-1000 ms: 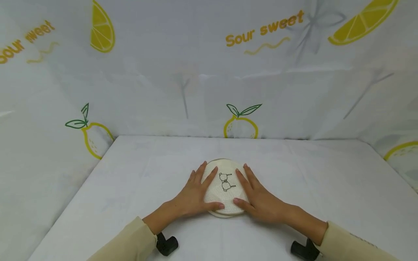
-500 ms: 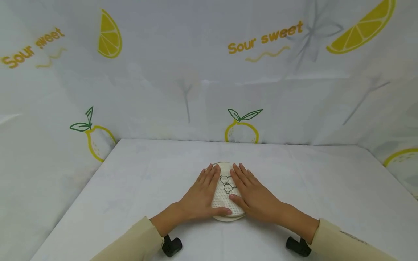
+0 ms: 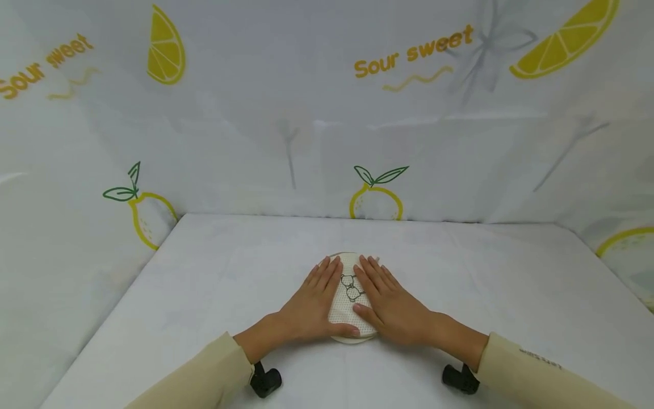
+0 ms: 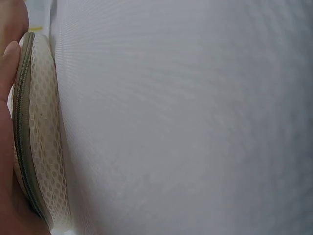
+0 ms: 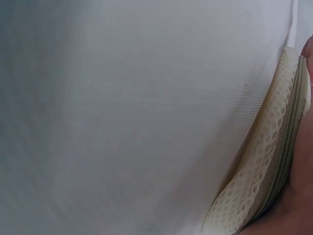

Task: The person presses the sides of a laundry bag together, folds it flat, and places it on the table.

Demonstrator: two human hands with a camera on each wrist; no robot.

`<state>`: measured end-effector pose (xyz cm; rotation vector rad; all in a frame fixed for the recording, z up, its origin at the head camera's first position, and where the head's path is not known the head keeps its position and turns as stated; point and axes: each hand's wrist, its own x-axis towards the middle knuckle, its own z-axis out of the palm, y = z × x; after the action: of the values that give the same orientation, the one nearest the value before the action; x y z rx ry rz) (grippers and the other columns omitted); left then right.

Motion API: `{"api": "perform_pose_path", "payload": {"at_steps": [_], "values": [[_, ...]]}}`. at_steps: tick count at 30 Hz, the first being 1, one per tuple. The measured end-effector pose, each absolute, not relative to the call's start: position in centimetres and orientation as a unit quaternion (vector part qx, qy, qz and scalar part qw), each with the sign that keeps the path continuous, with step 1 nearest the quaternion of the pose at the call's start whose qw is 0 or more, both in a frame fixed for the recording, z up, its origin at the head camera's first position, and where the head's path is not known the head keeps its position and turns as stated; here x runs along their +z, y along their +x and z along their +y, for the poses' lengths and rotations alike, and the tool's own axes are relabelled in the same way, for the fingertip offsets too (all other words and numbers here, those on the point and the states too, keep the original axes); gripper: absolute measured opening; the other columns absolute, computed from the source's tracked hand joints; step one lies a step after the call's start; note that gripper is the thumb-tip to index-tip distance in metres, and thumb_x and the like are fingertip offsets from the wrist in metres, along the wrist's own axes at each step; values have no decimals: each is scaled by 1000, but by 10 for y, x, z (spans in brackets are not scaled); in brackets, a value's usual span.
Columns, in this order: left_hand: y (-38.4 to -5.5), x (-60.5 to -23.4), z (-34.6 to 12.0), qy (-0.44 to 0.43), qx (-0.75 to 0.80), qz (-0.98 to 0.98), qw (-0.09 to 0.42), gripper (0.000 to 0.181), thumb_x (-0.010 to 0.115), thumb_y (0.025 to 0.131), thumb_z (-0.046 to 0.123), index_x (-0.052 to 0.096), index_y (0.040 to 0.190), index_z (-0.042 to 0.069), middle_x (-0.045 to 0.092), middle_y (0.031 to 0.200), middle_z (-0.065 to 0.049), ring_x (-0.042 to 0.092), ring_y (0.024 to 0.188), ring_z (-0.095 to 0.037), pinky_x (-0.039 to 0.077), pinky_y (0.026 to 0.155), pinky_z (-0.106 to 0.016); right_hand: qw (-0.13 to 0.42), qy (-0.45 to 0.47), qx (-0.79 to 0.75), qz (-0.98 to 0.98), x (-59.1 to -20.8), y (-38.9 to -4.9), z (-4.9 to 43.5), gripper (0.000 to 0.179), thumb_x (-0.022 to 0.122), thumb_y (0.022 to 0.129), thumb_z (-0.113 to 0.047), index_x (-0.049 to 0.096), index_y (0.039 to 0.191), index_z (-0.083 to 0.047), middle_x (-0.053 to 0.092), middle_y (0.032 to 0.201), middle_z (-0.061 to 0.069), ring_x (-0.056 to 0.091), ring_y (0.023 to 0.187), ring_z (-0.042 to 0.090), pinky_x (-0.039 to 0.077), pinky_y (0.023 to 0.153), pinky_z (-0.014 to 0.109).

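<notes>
A round, cream mesh zip-up wash bag (image 3: pixel 343 309) lies flat on the white table, with a small dark line drawing on its top. My left hand (image 3: pixel 314 301) rests on its left side, fingers straight and close together, thumb along the near edge. On the other side my right hand (image 3: pixel 398 307) presses on it the same way, its thumb pointing inward. In the left wrist view the olive zipper (image 4: pixel 22 112) runs round the puffed honeycomb mesh side (image 4: pixel 46 132). The right wrist view shows the zipper (image 5: pixel 288 132) under that palm. Both hands cover much of the bag's top.
The white-covered table (image 3: pixel 230 267) extends around the bag. Behind it rises a white cloth backdrop (image 3: pixel 245 159) printed with lemons and lettering. Black wrist-worn camera mounts (image 3: pixel 265 380) sit below both cuffs.
Both hands have moved inward over the bag from its sides. Their spread fingers have come together, covering more of the top. Over the last half second they have barely moved.
</notes>
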<state>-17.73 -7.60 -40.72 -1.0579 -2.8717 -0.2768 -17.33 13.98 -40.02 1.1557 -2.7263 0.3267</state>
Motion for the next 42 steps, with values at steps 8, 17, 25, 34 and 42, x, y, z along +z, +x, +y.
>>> {"api": "perform_pose_path", "payload": {"at_steps": [8, 17, 25, 34, 42], "values": [[-178, -408, -78, -340, -95, -935, 19, 111, 28, 70, 81, -4, 141, 2, -7, 148, -11, -9, 133, -25, 0, 106, -37, 55, 380, 96, -918, -400, -175, 138, 68, 26, 95, -46, 7, 141, 1, 0, 147, 14, -1, 133, 28, 9, 105, 44], [-177, -410, -78, -332, -105, -937, -8, 112, 28, 69, 82, -4, 142, 2, -7, 148, -10, -10, 133, -25, 0, 106, -38, 44, 383, 116, -915, -405, -175, 138, 67, 28, 95, -44, 9, 141, 1, 1, 148, 13, 1, 134, 27, 11, 105, 45], [-178, -406, -75, -335, -93, -937, -23, 111, 27, 70, 81, -5, 141, 2, -9, 147, -11, -12, 132, -25, -1, 106, -39, 55, 384, 104, -916, -404, -175, 140, 68, 29, 95, -44, 9, 141, 2, 2, 147, 15, 3, 133, 29, 13, 104, 46], [-176, -403, -74, -352, -58, -934, -4, 109, 27, 73, 78, -2, 140, -4, -7, 146, -18, -8, 132, -31, 3, 106, -43, 42, 384, 107, -916, -401, -173, 140, 68, 28, 95, -44, 8, 141, 3, 1, 147, 15, 2, 133, 29, 12, 104, 47], [-174, -404, -72, -352, -52, -934, 20, 109, 28, 74, 77, 0, 140, -6, -5, 145, -21, -6, 132, -33, 6, 106, -44, 56, 388, 102, -914, -402, -175, 141, 69, 29, 95, -45, 8, 141, 3, 2, 147, 16, 2, 133, 29, 12, 104, 47]]}}
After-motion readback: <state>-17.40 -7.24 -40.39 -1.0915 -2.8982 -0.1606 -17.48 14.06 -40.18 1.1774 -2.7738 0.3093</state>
